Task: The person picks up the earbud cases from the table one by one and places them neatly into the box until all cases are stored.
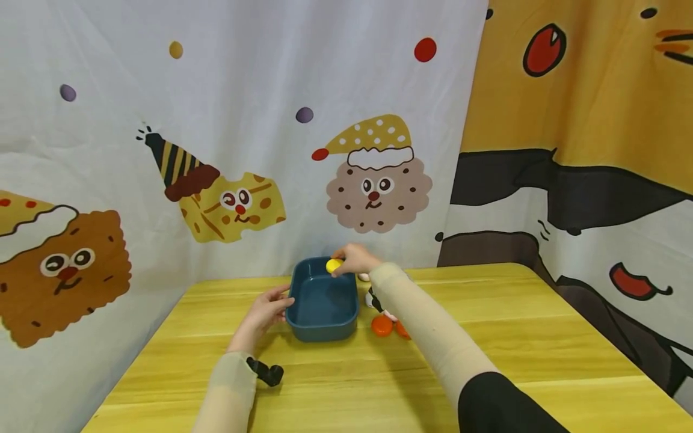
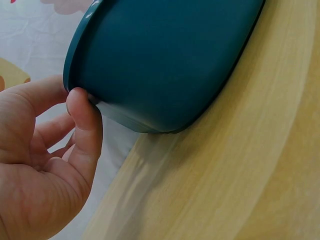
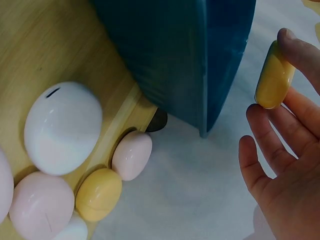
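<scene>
A deep blue rectangular basin (image 1: 323, 333) stands on the table, its inside bare where visible. At its left side my left hand (image 1: 266, 310) grips the rim, thumb and forefinger pinching the edge in the left wrist view (image 2: 165, 60). Over the far right corner, my right hand (image 1: 355, 260) holds a glossy yellow piece (image 3: 275, 75), round from above and flattened from the side. Thumb and fingertips pinch it above the rim. Right of the basin lie smooth rounded pieces: a large white one (image 3: 62, 127), pink ones (image 3: 42, 205), another yellow one (image 3: 98, 194) and orange ones (image 1: 381, 325).
The wooden table (image 1: 325, 391) ends at a cartoon-printed curtain (image 1: 249, 90) right behind the basin. My right forearm (image 1: 433, 331) crosses above the loose pieces and hides part of them. A black wrist mount (image 1: 265, 371) sits on my left wrist.
</scene>
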{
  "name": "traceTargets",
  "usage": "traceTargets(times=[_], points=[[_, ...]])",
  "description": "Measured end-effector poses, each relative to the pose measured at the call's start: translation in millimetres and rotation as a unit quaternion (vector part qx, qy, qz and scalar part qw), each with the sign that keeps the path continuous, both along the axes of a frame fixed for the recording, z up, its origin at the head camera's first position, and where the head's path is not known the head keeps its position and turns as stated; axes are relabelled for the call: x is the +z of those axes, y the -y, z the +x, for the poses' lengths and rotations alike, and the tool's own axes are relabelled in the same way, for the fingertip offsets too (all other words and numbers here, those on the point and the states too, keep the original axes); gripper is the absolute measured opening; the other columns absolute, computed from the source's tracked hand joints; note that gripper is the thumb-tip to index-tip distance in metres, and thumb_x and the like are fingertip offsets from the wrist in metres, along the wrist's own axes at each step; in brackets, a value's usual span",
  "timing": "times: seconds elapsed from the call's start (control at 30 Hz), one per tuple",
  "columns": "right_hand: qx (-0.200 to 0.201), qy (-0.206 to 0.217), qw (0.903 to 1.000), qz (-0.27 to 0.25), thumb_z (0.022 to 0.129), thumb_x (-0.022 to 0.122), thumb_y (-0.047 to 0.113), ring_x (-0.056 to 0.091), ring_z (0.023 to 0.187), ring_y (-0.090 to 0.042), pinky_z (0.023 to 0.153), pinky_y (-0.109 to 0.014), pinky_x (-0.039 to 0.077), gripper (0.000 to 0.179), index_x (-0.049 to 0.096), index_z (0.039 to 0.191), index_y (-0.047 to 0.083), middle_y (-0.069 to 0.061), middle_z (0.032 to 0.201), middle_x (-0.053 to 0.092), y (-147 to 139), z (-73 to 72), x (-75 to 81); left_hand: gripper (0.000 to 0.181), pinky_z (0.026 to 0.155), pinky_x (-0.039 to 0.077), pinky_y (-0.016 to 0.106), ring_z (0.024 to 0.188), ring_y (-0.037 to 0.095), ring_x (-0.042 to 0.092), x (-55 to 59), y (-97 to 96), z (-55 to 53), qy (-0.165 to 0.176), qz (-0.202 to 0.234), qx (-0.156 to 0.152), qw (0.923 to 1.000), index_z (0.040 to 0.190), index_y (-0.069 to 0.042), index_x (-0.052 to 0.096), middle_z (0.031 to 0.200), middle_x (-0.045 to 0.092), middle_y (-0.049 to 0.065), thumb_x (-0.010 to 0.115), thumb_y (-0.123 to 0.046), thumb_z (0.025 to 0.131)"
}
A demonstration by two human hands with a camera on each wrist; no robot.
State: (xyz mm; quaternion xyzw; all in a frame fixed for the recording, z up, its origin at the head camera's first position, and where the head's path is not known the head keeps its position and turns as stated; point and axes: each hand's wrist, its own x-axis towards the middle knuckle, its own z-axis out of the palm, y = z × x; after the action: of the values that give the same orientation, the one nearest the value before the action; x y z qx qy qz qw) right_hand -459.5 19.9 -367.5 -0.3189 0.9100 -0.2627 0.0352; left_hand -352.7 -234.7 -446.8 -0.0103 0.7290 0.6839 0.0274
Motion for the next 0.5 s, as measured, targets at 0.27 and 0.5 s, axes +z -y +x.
traceTargets(times=[0.27, 0.5], points=[[0.007, 0.019, 0.9992, -0.035, 0.079, 0.081, 0.02, 0.059, 0.111, -0.027, 0.091, -0.033, 0.049, 0.055, 0.064, 0.126, -0.001, -0.012, 0.121, 0.065, 8.5, 0.6, 3.6, 0.055, 0.056, 0.049, 0.025, 0.06, 0.011, 0.048, 0.3, 1.2, 1.6, -0.003, -0.003, 0.0, 1.0, 0.145, 0.0, 0.043, 0.104, 0.053, 0.009, 0.062, -0.005, 0.094], [-0.014, 0.033, 0.9984, -0.044, 0.078, 0.082, 0.019, 0.06, 0.109, -0.025, 0.089, -0.032, 0.05, 0.05, 0.066, 0.123, 0.002, -0.011, 0.12, 0.065, 14.5, 0.8, 3.6, 0.055, 0.054, 0.048, 0.022, 0.059, 0.011, 0.049, -0.1, 0.0, 1.0, -0.007, 0.002, 0.003, 1.0, 0.144, 0.001, 0.044, 0.104, 0.053, 0.01, 0.063, -0.005, 0.093]])
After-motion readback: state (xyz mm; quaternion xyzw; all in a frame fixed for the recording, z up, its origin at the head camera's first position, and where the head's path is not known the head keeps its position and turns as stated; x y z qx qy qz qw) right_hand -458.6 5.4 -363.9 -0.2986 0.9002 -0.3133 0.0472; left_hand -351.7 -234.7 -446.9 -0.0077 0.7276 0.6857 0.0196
